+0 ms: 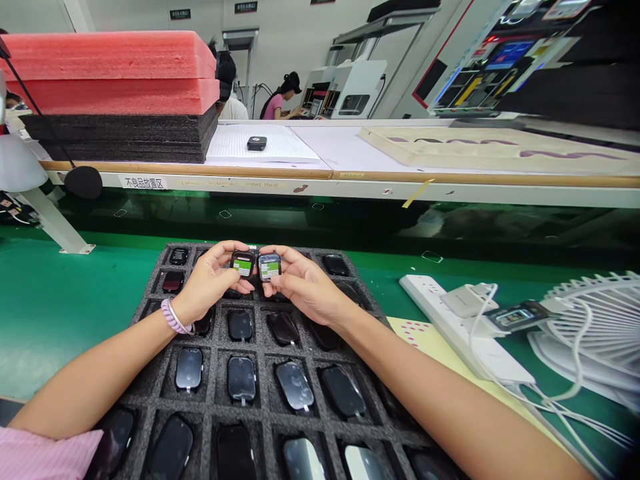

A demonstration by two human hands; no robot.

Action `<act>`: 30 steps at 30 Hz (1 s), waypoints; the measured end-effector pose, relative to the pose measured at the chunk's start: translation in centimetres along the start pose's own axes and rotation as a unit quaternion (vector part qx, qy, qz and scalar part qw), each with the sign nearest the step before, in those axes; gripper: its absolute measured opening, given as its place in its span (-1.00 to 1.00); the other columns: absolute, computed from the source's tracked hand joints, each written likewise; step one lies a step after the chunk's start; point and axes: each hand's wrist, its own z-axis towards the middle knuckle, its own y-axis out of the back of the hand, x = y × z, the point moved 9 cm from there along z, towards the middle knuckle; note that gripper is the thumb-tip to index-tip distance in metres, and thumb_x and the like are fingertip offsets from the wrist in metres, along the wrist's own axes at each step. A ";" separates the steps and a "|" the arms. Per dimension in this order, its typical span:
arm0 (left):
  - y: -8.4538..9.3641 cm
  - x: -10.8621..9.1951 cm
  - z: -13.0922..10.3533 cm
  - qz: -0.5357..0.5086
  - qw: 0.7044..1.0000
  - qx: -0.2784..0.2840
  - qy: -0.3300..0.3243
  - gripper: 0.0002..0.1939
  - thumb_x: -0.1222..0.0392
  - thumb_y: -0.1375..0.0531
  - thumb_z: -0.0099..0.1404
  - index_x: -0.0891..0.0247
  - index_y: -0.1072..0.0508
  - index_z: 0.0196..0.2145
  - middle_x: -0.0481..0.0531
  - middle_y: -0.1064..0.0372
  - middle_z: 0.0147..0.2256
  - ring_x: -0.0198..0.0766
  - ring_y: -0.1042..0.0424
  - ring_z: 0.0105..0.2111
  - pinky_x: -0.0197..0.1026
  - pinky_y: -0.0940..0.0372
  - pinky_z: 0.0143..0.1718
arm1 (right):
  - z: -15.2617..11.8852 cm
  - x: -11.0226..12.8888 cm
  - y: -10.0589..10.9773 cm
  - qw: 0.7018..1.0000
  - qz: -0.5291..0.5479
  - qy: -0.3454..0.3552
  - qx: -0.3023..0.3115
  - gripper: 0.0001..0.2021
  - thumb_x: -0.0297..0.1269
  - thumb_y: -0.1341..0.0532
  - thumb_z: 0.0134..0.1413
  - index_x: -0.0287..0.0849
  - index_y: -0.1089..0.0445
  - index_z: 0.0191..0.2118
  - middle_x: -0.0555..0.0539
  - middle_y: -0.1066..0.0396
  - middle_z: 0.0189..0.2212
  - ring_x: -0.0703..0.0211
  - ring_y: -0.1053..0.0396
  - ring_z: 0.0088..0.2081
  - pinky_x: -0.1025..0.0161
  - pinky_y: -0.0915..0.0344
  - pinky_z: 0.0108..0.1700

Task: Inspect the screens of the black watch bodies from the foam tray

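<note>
Above the far part of a dark foam tray (215,360), my left hand (216,277) grips a smartwatch (243,265) with a lit green and white screen. Beside it, my right hand (300,280) holds another smartwatch (269,267), its screen also lit green and white. The two watches are side by side, upright, faces toward me. Several dark-screened watches lie in the tray's compartments, among them one watch (241,379) below my hands. Both thumbs rest near the lower edges of the held watches.
A white power strip (440,313) with chargers and a white fan (600,327) stand at the right. Red foam blocks (110,73), a notebook (290,148) with a small black device (257,143), and a pale tray (465,150) sit on the shelf. People sit beyond.
</note>
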 end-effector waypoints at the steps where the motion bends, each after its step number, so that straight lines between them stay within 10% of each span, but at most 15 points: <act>1: 0.0 0.0 0.0 0.000 1.000 0.001 0.000 -0.52 0.32 -0.21 -0.01 0.29 -0.34 -0.07 0.00 -0.42 -0.21 -0.31 -0.54 -0.49 -0.35 -0.49 -0.42 | 0.0 0.0 0.0 1.000 0.002 0.000 -0.001 -0.56 -0.42 -0.34 -0.05 -0.14 -0.33 0.01 0.03 -0.44 -0.31 0.27 -0.41 -0.43 0.29 -0.31 -0.29; 21: 0.2 -0.2 -0.1 0.041 0.999 -0.004 -0.024 -0.64 0.17 -0.31 0.12 0.31 -0.34 -0.15 -0.07 -0.40 -0.36 -0.40 -0.46 -0.58 -0.42 -0.40 -0.54 | 0.0 -0.4 -0.1 0.999 0.030 -0.020 0.002 -0.61 -0.15 -0.41 0.11 -0.16 -0.36 -0.02 -0.05 -0.49 -0.23 0.22 -0.44 -0.45 0.25 -0.33 -0.31; 30: 0.0 -0.1 -0.2 0.019 1.000 0.004 -0.003 -0.58 0.25 -0.24 0.07 0.29 -0.33 -0.08 0.01 -0.42 -0.24 -0.33 -0.52 -0.49 -0.34 -0.48 -0.43 | -0.1 -0.2 0.0 0.999 0.017 -0.026 -0.016 -0.61 -0.35 -0.34 -0.02 -0.13 -0.37 -0.02 0.02 -0.43 -0.34 0.19 -0.43 -0.43 0.20 -0.36 -0.27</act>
